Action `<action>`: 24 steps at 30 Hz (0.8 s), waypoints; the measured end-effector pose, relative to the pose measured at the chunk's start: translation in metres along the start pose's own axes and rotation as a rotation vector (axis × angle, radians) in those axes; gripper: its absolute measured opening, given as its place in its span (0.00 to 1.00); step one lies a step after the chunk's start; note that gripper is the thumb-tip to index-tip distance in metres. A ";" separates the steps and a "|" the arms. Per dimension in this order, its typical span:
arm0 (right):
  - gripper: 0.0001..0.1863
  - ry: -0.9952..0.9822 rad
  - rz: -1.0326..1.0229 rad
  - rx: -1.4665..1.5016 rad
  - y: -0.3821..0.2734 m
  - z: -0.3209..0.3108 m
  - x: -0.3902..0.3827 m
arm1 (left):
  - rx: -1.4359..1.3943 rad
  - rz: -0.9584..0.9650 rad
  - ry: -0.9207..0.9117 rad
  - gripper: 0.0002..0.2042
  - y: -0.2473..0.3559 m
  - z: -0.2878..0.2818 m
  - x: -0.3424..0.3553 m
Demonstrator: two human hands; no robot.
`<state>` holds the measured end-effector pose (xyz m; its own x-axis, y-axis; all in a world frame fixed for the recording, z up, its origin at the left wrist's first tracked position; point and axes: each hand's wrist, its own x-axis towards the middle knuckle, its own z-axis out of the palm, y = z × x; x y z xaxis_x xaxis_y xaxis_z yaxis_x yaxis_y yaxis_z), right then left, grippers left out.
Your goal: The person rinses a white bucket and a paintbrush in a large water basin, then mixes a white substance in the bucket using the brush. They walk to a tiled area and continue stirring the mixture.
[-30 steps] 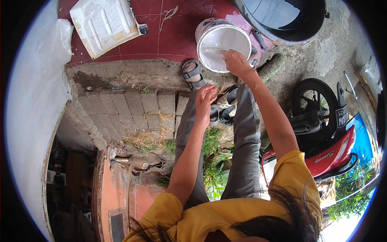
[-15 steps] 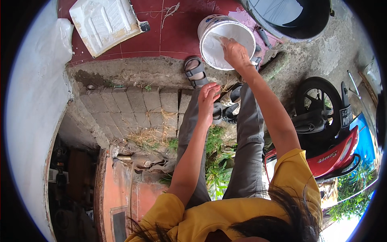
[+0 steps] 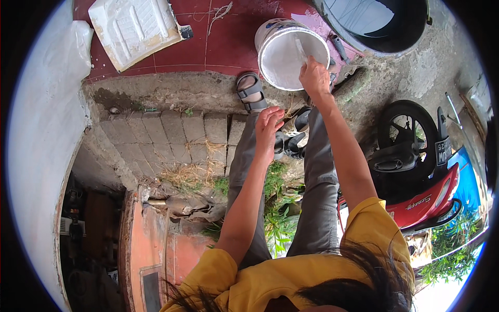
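Note:
My right hand (image 3: 313, 78) is closed round a pale flat stick (image 3: 300, 48) that reaches into a white plastic bucket (image 3: 269, 65), whose inside is coated white. My left hand (image 3: 267, 127) hangs over my grey-trousered left leg with fingers apart and bent, holding nothing that I can see. Below the bucket, my left foot in a grey sandal (image 3: 250, 95) rests at the edge of the red tiled floor (image 3: 228, 44).
A large dark tub of liquid (image 3: 410, 31) stands upper right beside a dark-handled tool (image 3: 339, 48). A white moulded panel (image 3: 132, 31) lies upper left. A red scooter (image 3: 423, 205) is at right, a white wall (image 3: 41, 119) at left, and stacked grey blocks (image 3: 171, 130) below the step.
My right hand and the stick have moved within and across the bucket, ending lower and to the right, with the stick now tilted more upright. My left hand has barely shifted.

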<state>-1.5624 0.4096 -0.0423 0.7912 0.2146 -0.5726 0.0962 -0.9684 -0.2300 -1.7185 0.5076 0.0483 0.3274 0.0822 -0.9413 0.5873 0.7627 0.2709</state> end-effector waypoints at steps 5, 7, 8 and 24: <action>0.09 -0.058 -0.068 0.130 -0.016 0.014 -0.005 | 0.006 0.010 -0.013 0.15 -0.001 -0.001 0.000; 0.09 -0.058 -0.125 0.221 -0.024 0.018 -0.005 | 0.009 0.011 -0.018 0.15 -0.001 0.000 0.000; 0.08 -0.052 -0.127 0.288 -0.025 0.018 -0.007 | 0.010 0.008 -0.019 0.15 -0.002 0.002 0.000; 0.07 -0.049 -0.019 0.011 -0.007 -0.001 0.002 | 0.001 -0.001 -0.002 0.16 0.002 0.001 0.000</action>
<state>-1.5606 0.4165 -0.0415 0.7585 0.2394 -0.6061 0.1041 -0.9626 -0.2500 -1.7170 0.5086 0.0492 0.3280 0.0802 -0.9413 0.5883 0.7623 0.2699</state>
